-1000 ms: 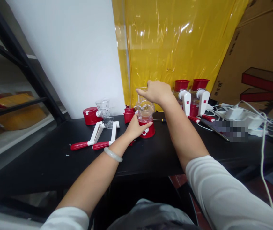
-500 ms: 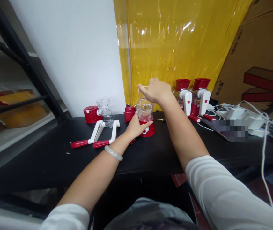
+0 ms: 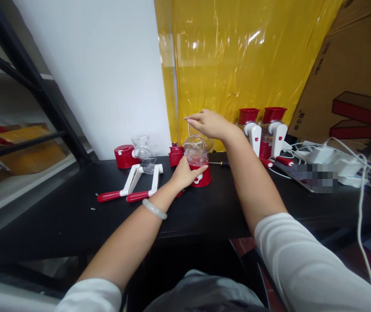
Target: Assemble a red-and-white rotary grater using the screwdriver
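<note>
A rotary grater's body stands upright on the black table, with a red base and a clear plastic upper part. Around its left side, where base and clear part meet, my left hand is closed, thumb across the front. My right hand is held flat over the top of the clear part, fingers stretched out to the left; its palm side is hidden, so I cannot tell whether it touches. Just left of the grater sits a red hopper piece. A screwdriver lies to the right.
Two white crank handles with red grips lie at left, near another red base and clear parts. Two assembled graters stand at back right. Beyond them are a phone, white cables and a cardboard box.
My right hand has shifted slightly left and lower, and its fingers have straightened out flat. My left hand stays on the grater.
</note>
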Action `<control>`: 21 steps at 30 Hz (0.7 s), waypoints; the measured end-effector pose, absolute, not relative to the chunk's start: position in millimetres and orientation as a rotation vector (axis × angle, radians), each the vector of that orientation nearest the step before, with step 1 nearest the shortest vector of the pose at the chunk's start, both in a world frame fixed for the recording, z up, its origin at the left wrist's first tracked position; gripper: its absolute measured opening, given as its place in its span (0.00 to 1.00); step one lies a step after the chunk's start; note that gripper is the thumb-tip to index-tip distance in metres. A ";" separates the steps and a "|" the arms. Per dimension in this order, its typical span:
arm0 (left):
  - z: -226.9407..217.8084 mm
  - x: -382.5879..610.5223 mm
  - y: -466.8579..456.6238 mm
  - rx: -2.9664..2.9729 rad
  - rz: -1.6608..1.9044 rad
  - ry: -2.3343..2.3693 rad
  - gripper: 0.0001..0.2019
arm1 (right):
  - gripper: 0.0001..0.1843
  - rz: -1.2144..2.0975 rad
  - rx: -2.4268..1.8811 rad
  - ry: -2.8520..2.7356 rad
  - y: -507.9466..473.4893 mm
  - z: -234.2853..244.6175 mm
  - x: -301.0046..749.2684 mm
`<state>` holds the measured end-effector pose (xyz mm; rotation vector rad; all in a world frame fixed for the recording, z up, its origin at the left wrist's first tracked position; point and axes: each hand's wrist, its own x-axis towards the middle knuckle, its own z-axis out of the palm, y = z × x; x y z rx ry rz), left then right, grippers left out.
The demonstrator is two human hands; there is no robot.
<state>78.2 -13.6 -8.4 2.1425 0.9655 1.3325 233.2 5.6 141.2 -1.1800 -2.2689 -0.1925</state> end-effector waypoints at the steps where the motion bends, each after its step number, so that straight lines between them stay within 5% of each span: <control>1: -8.7 78.1 -13.5 2.140 1.337 0.964 0.26 | 0.28 -0.194 -1.216 -2.250 3.5 141.9 232.6; 8: -12.5 75.1 -9.4 2.092 1.296 1.059 0.30 | 0.34 -0.288 -1.492 -2.141 -17.1 148.6 226.0; 21: -13.1 74.8 -6.0 2.157 1.303 0.959 0.27 | 0.32 -0.282 -1.496 -2.216 -18.4 150.1 230.6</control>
